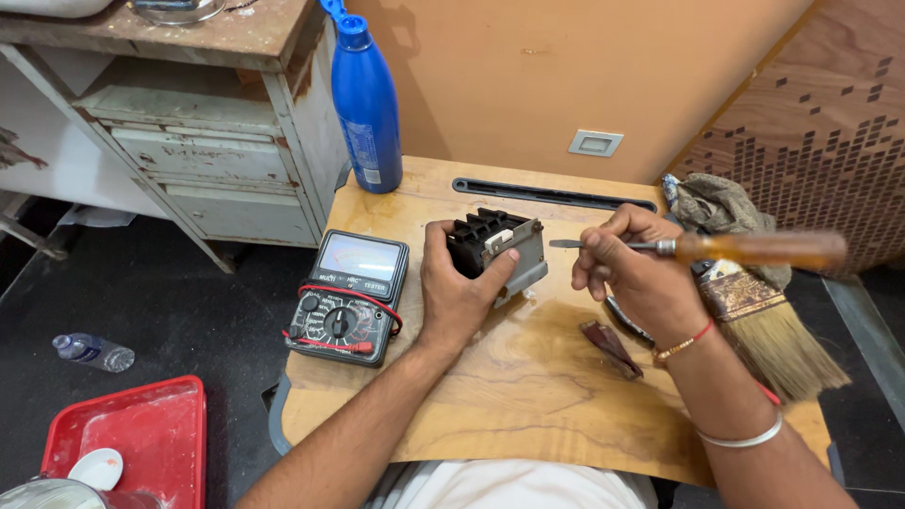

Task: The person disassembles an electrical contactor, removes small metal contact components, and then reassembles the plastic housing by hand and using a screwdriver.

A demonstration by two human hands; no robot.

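Note:
My left hand (459, 283) grips a small black and grey electrical component (495, 247) standing on the wooden desk (528, 396). My right hand (633, 273) holds a screwdriver (745, 249) with a brown wooden handle. Its metal tip points left, close to the component's right side. I cannot tell whether the tip touches it.
An analog multimeter (347, 297) with red leads lies left of the component. A blue bottle (366, 99) stands at the desk's back left. A paintbrush (773, 325), a cloth (721, 207) and a dark small tool (611, 347) lie to the right. A red tray (132, 429) and plastic bottle (92, 352) sit on the floor.

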